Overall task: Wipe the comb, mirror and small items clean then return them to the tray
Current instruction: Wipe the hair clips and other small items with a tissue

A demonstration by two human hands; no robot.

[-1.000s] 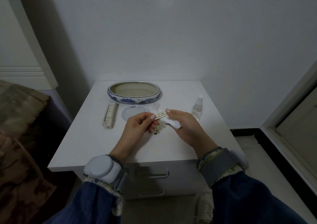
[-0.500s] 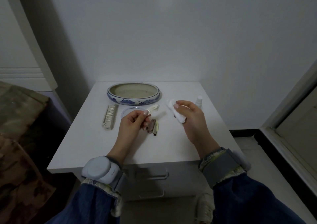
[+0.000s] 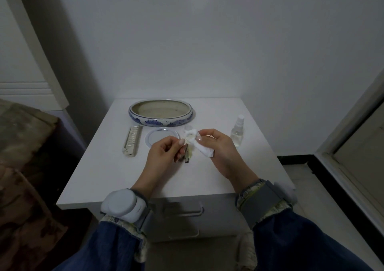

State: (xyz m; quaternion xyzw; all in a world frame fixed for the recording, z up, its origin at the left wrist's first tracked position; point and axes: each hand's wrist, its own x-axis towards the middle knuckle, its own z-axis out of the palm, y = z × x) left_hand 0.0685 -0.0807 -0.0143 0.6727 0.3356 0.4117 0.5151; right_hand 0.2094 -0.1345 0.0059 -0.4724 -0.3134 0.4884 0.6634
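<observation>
The left hand [image 3: 164,153] pinches a small pale item [image 3: 188,140] between thumb and forefinger, fingers [image 3: 181,142] curled. The right hand [image 3: 218,148] has its fingers curled round a white cloth [image 3: 204,149], pressing it onto the item's far end. Beneath them two small clips [image 3: 187,156] lie on the desk [image 3: 108,171]. The mirror [image 3: 161,136] lies just behind the left hand, the comb [image 3: 133,143] further left near the desk's left edge. The blue-and-white tray [image 3: 161,120] sits at the back edge, a spray bottle [image 3: 237,131] to the right. Bare desk runs forward to the front edge.

A white nightstand [image 3: 116,179] (drawer handle visible) is set against a wall [image 3: 207,42]; a bed [image 3: 22,166] is seen left.
</observation>
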